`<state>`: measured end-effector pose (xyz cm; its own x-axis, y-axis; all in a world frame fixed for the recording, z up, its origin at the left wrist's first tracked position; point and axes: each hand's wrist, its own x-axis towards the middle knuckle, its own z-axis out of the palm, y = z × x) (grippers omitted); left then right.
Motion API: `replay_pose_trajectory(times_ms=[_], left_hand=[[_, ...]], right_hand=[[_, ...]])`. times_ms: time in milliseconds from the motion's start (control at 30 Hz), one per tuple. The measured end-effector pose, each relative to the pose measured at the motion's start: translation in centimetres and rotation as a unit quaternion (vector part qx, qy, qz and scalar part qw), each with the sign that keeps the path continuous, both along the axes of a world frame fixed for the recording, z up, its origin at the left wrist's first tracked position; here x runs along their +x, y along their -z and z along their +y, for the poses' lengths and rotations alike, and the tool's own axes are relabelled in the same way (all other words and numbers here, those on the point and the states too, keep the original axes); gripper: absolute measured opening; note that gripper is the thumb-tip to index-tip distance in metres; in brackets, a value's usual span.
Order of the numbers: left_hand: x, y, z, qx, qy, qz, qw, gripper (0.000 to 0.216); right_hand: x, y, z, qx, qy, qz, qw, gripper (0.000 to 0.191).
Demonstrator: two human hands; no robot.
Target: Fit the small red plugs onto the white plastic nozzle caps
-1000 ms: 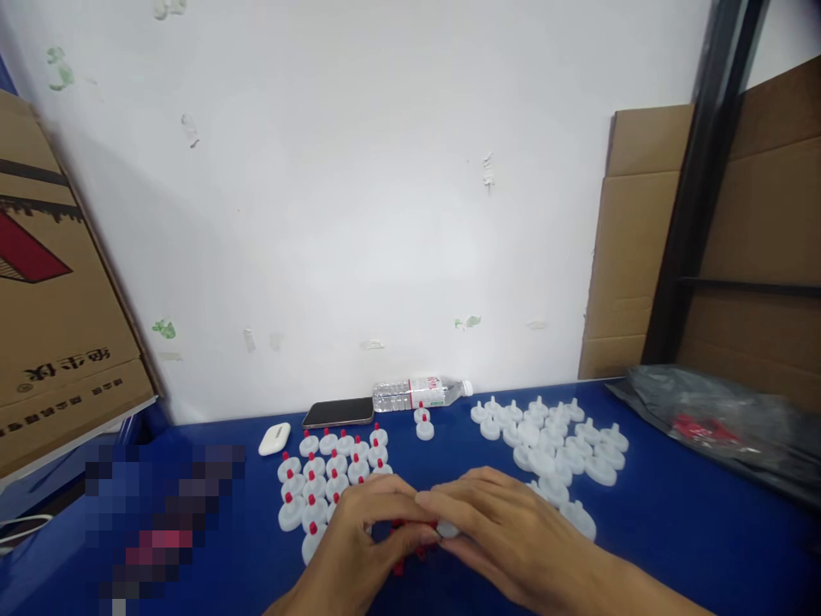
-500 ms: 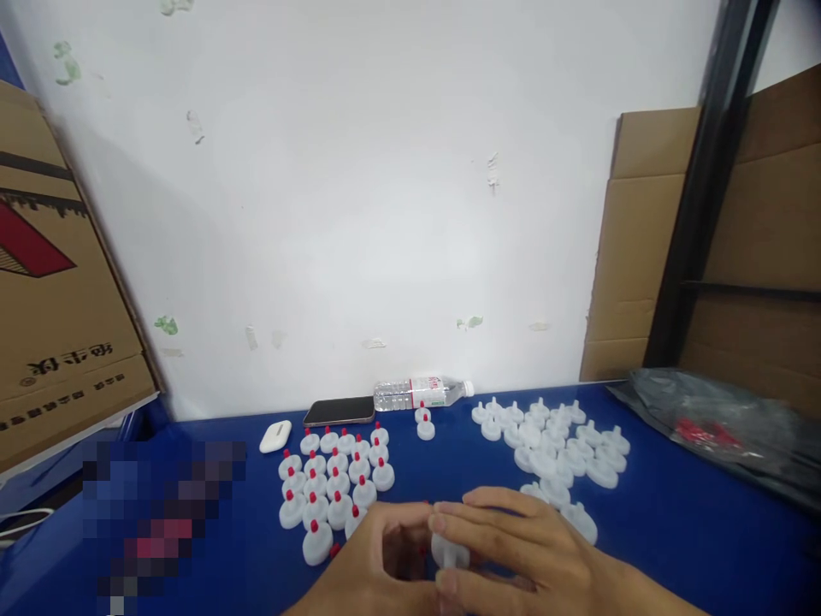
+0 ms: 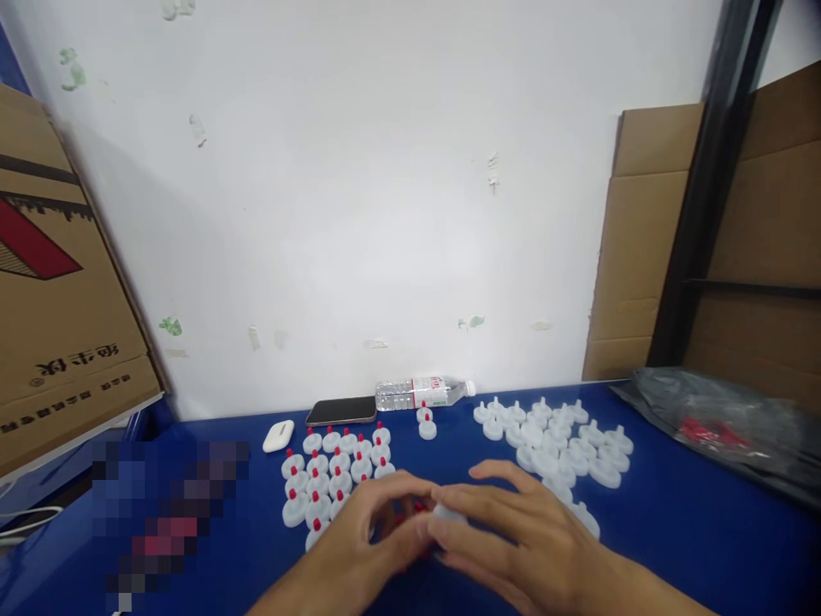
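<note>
A white plastic nozzle cap (image 3: 450, 512) is held between my two hands, partly hidden by the fingers. My right hand (image 3: 522, 535) closes over it from the right, its fingertips curled around the cap. From the other side, my left hand (image 3: 375, 535) meets it with bent thumb and forefinger, the tips pressed at the cap's left edge. Small red tips (image 3: 419, 507) show on the blue table behind and below the fingers. Left of my hands, white caps with red tips (image 3: 317, 483) stand upright in rows. Untipped white caps (image 3: 545, 441) are clustered on the right.
Two more red-tipped caps (image 3: 427, 427) stand near a clear water bottle (image 3: 423, 393) lying by the wall. Beside it are a phone (image 3: 342, 411) and a white case (image 3: 278, 436). A plastic bag with red pieces (image 3: 711, 432) lies far right on the blue table (image 3: 693, 530).
The cap has turned, its downward nozzle no longer in view. My left hand has shifted left and lowered its thumb to the cap; both hands are now closer around it.
</note>
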<state>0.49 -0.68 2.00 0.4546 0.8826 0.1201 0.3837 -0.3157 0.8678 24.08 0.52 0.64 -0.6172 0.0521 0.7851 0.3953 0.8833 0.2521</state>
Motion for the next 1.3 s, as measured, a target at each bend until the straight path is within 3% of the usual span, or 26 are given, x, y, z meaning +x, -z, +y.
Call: replay_pose_trajectory(times_ms=[67,133,200,333,500,667,767,900,1100,1300], left_hand=[[-0.8,-1.1,0.8,0.121,-0.056,0.127,0.983,0.038],[-1.8,-1.7,1.5,0.19,-0.088,0.25,0.945,0.042],[-2.8,-2.1,1.9,0.177,-0.069,0.343,0.92,0.044],[-4.1,-3.3,1.6,0.16,-0.09,0.452,0.873,0.043],[-4.4,-4.5,0.3,0.097,-0.068,0.449,0.886,0.023],[-4.7,-4.3,-0.3,0.044,-0.064,0.466,0.881,0.024],[-5.1,-3.8,-0.4,0.022,-0.08,0.46,0.884,0.025],[-5.7,-2.6,-0.1,0.049,-0.096,0.448,0.887,0.024],[-5.2,-1.5,0.8,0.071,-0.113,0.479,0.868,0.022],[-5.3,-1.5,0.7,0.081,-0.121,0.478,0.866,0.019]], right_hand=[[0.1,0.1,0.4,-0.086,0.035,-0.011,0.996,0.029],[0.3,0.7,1.0,-0.174,0.081,-0.052,0.98,0.024],[0.6,1.2,1.7,-0.233,0.13,-0.099,0.959,0.014],[1.1,1.6,2.5,-0.272,0.183,-0.164,0.93,0.009],[1.0,1.2,2.2,-0.296,0.173,-0.187,0.921,0.028],[0.9,0.3,1.8,-0.26,0.182,-0.129,0.939,0.015],[0.7,0.3,1.3,-0.266,0.201,-0.128,0.934,0.033],[0.3,0.9,0.5,-0.259,0.215,-0.163,0.927,0.041],[-0.1,1.2,0.6,-0.26,0.18,-0.133,0.939,0.032],[1.1,1.0,2.5,-0.247,0.259,-0.105,0.928,0.03]])
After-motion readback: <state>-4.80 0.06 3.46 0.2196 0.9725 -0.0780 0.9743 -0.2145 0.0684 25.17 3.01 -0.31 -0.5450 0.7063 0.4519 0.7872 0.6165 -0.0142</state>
